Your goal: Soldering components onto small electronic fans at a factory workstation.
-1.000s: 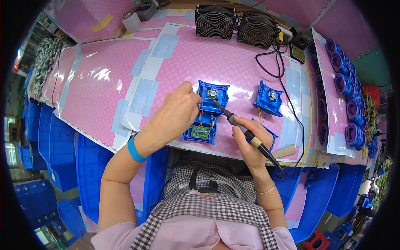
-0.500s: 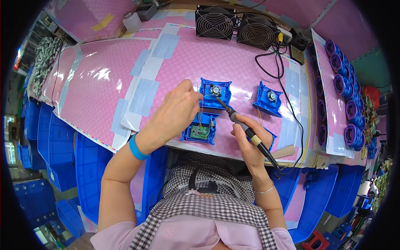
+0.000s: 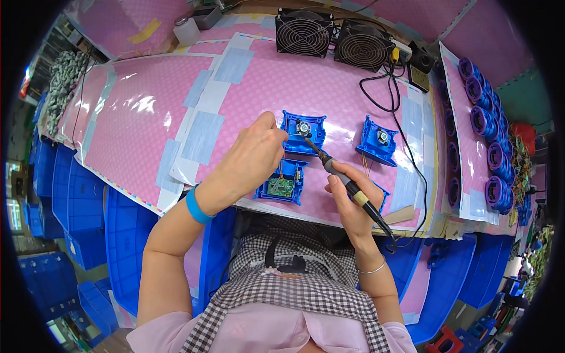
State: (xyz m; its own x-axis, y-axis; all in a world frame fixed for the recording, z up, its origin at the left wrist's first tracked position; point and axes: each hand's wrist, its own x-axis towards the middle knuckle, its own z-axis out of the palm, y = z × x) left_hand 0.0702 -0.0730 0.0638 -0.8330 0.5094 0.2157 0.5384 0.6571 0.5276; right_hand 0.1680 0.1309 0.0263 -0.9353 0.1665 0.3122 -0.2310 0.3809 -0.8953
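Observation:
My right hand grips a soldering iron like a pen. Its tip meets the lower edge of a small round speaker inside a blue plastic housing half. My left hand pinches a thin wire at the housing's left side, and the wire's end runs toward the speaker and the tip. Nearer me lies a second blue housing half with a green circuit board in it. Thin wires run up from the board, partly hidden by my left fingers.
Another blue housing half with a speaker lies to the right; a further blue part is half hidden behind my right hand. Two black fans stand at the back. The black cord crosses the right side. Purple-blue rings line the far right.
Almost nothing has moved. The two hands and the soldering iron hold their places at the speaker; the housings have shifted very slightly in the picture.

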